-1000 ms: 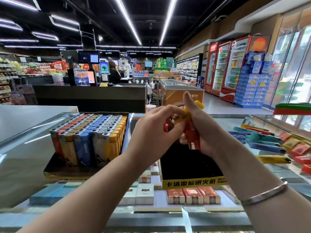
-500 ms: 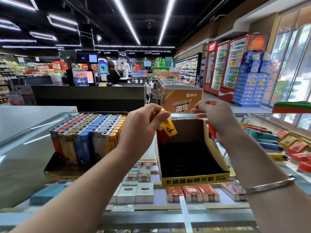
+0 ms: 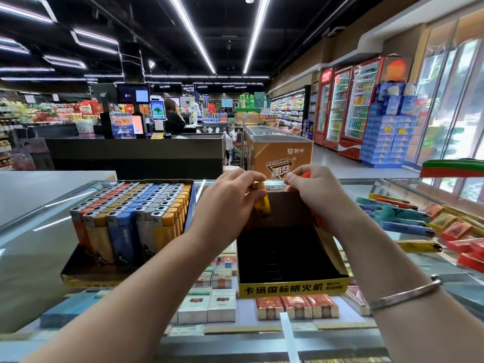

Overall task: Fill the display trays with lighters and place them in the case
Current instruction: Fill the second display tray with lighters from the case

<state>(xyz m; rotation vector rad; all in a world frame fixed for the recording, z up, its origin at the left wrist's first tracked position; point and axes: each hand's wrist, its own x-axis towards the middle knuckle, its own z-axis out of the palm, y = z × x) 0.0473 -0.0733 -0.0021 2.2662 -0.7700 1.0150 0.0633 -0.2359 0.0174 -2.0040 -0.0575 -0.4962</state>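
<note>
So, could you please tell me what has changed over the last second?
Both hands parted and moved forward to the empty tray's far end: left hand lowering the yellow lighter in, right hand still holding the red lighter. The full tray is unchanged.

Glass counter [image 3: 34,252]: two trays [image 3: 293,288], loose lighters [image 3: 403,226].

The counter top [image 3: 39,247] is clear glass, glossy and streaked with reflected ceiling lights. The empty display tray [image 3: 293,288] is matt cardboard, black inside with a printed yellow front strip. The lighters in the full tray [image 3: 131,218] have smooth, shiny plastic bodies and bright metal caps. A polished metal bangle [image 3: 404,293] circles the right wrist.
</note>
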